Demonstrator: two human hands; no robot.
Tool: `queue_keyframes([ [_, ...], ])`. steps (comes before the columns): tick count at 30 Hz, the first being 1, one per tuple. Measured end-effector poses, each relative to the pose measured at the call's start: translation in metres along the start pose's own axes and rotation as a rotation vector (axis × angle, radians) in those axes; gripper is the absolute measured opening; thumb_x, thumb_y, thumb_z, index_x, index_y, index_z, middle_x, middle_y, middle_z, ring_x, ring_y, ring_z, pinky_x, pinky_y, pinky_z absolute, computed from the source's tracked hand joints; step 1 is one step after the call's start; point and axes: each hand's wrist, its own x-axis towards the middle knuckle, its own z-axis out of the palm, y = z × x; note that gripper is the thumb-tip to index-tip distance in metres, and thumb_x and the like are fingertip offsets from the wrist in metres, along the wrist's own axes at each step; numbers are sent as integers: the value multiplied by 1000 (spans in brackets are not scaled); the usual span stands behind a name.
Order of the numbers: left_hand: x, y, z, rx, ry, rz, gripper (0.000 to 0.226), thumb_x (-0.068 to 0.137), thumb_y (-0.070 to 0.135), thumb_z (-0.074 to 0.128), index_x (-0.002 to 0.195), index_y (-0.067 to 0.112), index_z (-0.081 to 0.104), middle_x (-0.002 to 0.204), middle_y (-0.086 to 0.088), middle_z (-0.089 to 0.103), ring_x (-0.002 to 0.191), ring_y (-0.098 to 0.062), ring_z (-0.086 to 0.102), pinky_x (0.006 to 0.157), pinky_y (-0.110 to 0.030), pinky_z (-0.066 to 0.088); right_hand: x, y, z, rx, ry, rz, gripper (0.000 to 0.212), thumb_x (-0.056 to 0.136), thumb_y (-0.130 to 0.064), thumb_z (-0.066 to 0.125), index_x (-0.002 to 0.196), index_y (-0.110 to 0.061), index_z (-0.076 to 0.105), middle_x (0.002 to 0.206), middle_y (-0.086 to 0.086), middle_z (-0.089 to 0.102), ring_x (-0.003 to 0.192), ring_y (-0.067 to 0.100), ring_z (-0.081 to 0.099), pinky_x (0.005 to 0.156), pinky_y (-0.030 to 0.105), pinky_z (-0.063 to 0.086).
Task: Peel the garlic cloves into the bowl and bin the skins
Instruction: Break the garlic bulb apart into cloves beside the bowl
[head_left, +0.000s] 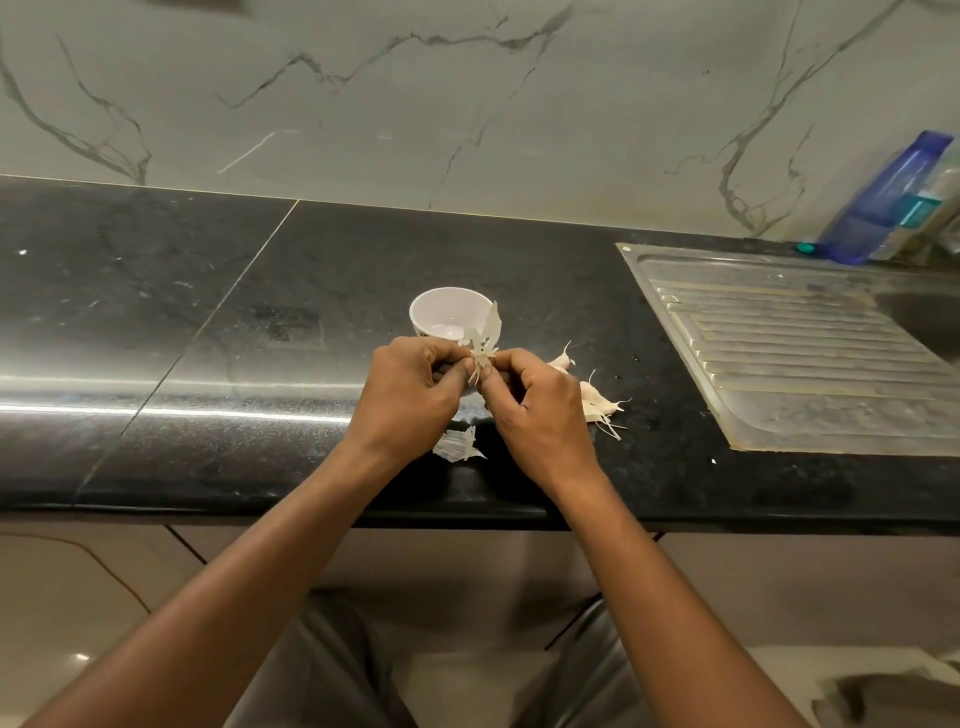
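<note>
While pinching one garlic clove (480, 359) with left hand (410, 389) and right hand (540, 410), just before bowl (428, 307): early going. Nothing seen in bowl; unpeeled cloves (597, 401) rightward; loose skin (457, 445) on counter (208, 312), unbinned.

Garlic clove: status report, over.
Left hand and right hand pinch pale garlic clove, papery skin flaring up. Small white bowl just behind, no clove visible inside. Nothing blocks it.
</note>
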Motion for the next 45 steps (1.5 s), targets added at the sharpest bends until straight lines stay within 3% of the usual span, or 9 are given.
queue_keyframes([
  [4, 1, -4, -1, 33, 3, -40, 18, 99, 12, 70, 95, 24, 83, 74, 11, 76, 69, -8, 71, 64, -22, 57, -2, -1, -1, 27, 30, -2, 17, 102, -26, 68, 103, -21, 84, 76, -5, 74, 68, 14, 64, 63, 34, 51],
  [8, 1, -4, -3, 20, 12, -54, 17, 99, 9, 69, 98, 19, 83, 74, 18, 75, 69, 3, 70, 63, -9, 49, -1, -2, 0, 42, 46, 9, 24, 99, -14, 63, 110, -21, 83, 94, -9, 78, 81, 9, 71, 74, 36, 58],
  [17, 2, -15, -8, -254, 31, -250, 11, 98, 5, 71, 104, 7, 80, 90, -14, 80, 76, -20, 74, 79, -40, 65, -1, 3, -4, -78, 389, 20, 18, 97, -14, 68, 106, -18, 83, 96, -3, 73, 83, 2, 68, 72, 8, 48],
  [19, 2, -16, -7, -296, 29, -276, 12, 98, 4, 72, 107, 5, 79, 94, -16, 80, 78, -21, 74, 84, -42, 65, -2, 4, -4, -99, 403, 51, 18, 97, -15, 69, 107, -18, 83, 98, -4, 73, 86, 3, 68, 74, 9, 50],
  [24, 0, -17, -3, -301, 23, -267, 13, 96, 6, 74, 105, 15, 80, 90, -7, 81, 80, -16, 76, 81, -34, 65, -4, 7, -3, -322, 353, 88, 19, 95, -19, 71, 108, -25, 83, 107, -10, 75, 103, 10, 57, 79, 21, 43],
  [31, -1, -16, -3, -315, 19, -280, 19, 96, 2, 72, 101, 19, 78, 89, -9, 81, 79, -15, 75, 80, -31, 64, -6, 8, -5, -362, 326, 57, 22, 92, -14, 74, 109, -25, 81, 111, -12, 74, 102, 7, 52, 83, 26, 49],
  [36, -3, -14, -2, -338, 3, -282, 17, 97, 1, 71, 104, 14, 79, 88, -8, 81, 80, -18, 76, 83, -36, 64, -8, -6, -3, -72, 196, -119, 14, 100, -25, 73, 111, -20, 80, 101, -12, 78, 90, 4, 71, 78, 21, 56],
  [40, -5, -10, 0, -365, -19, -257, 18, 98, 1, 70, 104, 15, 80, 89, -9, 81, 82, -19, 76, 82, -35, 63, -6, -5, -2, 59, 69, -55, 25, 95, -29, 80, 118, -19, 79, 97, -11, 79, 90, 2, 75, 80, 20, 60],
  [45, -5, -7, 1, -344, -30, -230, 14, 97, 5, 72, 106, 11, 80, 88, -10, 80, 84, -24, 77, 84, -39, 65, 0, 1, -4, 189, 24, 30, 15, 94, -22, 83, 106, -14, 82, 89, -9, 81, 80, 0, 76, 74, 16, 57],
])
